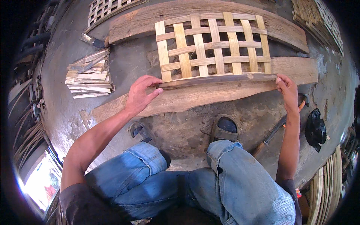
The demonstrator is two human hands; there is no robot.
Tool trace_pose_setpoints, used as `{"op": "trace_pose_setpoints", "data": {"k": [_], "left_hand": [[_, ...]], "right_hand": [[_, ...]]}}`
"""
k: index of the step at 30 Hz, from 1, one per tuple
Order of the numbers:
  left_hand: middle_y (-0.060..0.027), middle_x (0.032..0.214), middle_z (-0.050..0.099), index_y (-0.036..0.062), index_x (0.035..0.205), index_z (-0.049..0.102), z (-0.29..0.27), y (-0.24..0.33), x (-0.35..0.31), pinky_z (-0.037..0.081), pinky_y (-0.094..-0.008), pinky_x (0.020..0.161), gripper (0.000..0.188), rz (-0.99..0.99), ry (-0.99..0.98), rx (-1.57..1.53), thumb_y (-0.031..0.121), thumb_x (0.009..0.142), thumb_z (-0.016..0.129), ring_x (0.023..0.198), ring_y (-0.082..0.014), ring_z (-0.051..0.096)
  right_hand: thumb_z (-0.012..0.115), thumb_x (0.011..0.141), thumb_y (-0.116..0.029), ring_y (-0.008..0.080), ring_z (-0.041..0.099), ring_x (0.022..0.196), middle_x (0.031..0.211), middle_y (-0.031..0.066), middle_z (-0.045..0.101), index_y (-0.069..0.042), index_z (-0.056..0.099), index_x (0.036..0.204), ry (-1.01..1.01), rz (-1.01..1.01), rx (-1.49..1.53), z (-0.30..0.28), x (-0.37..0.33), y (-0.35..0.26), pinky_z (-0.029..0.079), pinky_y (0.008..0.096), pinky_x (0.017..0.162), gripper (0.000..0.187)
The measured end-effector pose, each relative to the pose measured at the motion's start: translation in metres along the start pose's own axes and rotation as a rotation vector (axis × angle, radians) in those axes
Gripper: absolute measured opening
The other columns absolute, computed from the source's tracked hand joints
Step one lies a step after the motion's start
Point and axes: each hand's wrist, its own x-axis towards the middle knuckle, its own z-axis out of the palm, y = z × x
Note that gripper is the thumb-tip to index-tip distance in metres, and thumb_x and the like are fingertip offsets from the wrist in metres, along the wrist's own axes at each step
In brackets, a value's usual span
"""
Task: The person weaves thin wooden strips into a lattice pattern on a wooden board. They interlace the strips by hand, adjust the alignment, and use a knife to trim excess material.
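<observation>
A woven lattice panel [232,47] of pale bamboo strips lies across two rough wooden planks in front of me. Along its near edge runs a long, dark brown strip [221,79], level with the ends of the upright slats. My left hand [141,94] pinches the left end of this strip between thumb and fingers, at the panel's near left corner. At the opposite end, my right hand [288,89] grips the strip's tip with thumb and fingertips. The near plank [180,102] passes beneath the strip, and the far plank [146,20] supports the panel's back.
Short split pieces [90,77] are piled at left, near a broad-bladed knife [88,38]. A hammer [305,100], a long wooden-handled tool [273,133] and a black plastic bag [315,129] lie at right. More lattice panels [108,8] and long strips [325,187] surround the area.
</observation>
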Motion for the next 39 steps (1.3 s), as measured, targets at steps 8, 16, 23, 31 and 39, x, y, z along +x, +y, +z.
{"op": "trace_pose_setpoints", "data": {"k": [8,16,23,31,39], "left_hand": [[-0.0086,0.099,0.064,0.0032,0.103,0.067,0.000,-0.002,0.001,0.051,-0.0326,0.081,0.027,-0.010,-0.016,0.020,0.015,0.079,0.074,0.091,-0.0231,0.062],[-0.0088,0.096,0.062,0.0029,0.096,0.065,0.008,-0.008,0.000,0.051,-0.0331,0.080,0.024,0.036,0.069,0.016,0.011,0.076,0.075,0.090,-0.0235,0.061],[-0.0108,0.101,0.060,0.0027,0.097,0.063,0.009,-0.006,0.004,0.050,-0.0342,0.081,0.025,-0.015,-0.010,0.057,0.009,0.075,0.074,0.091,-0.0253,0.059],[-0.0106,0.096,0.057,0.0018,0.096,0.060,0.008,-0.006,0.004,0.049,-0.0350,0.077,0.023,0.056,-0.003,0.071,0.010,0.078,0.073,0.087,-0.0251,0.057],[-0.0091,0.100,0.057,0.0023,0.098,0.061,0.006,-0.003,0.003,0.050,-0.0338,0.080,0.022,0.032,0.008,-0.014,0.009,0.079,0.071,0.091,-0.0241,0.058]], "right_hand": [[0.065,0.091,-0.024,0.0036,0.051,0.070,0.084,-0.0043,0.061,-0.005,0.066,0.112,-0.002,0.010,-0.023,-0.001,0.002,-0.002,0.041,0.0198,0.063,0.029],[0.068,0.087,-0.020,0.0044,0.054,0.070,0.081,-0.0019,0.063,-0.002,0.066,0.107,-0.030,-0.044,-0.035,0.001,0.004,-0.002,0.042,0.0200,0.063,0.027],[0.069,0.085,-0.018,0.0063,0.052,0.067,0.076,-0.0011,0.062,0.001,0.067,0.103,0.029,0.030,0.013,0.003,0.001,-0.007,0.041,0.0224,0.061,0.026],[0.069,0.085,-0.020,0.0078,0.054,0.066,0.076,-0.0008,0.062,-0.001,0.069,0.103,0.038,0.041,-0.112,0.006,0.005,-0.008,0.043,0.0236,0.061,0.026],[0.069,0.085,-0.021,0.0056,0.054,0.067,0.076,-0.0027,0.061,-0.003,0.067,0.102,-0.001,0.070,-0.114,0.001,0.007,-0.013,0.041,0.0212,0.060,0.026]]}}
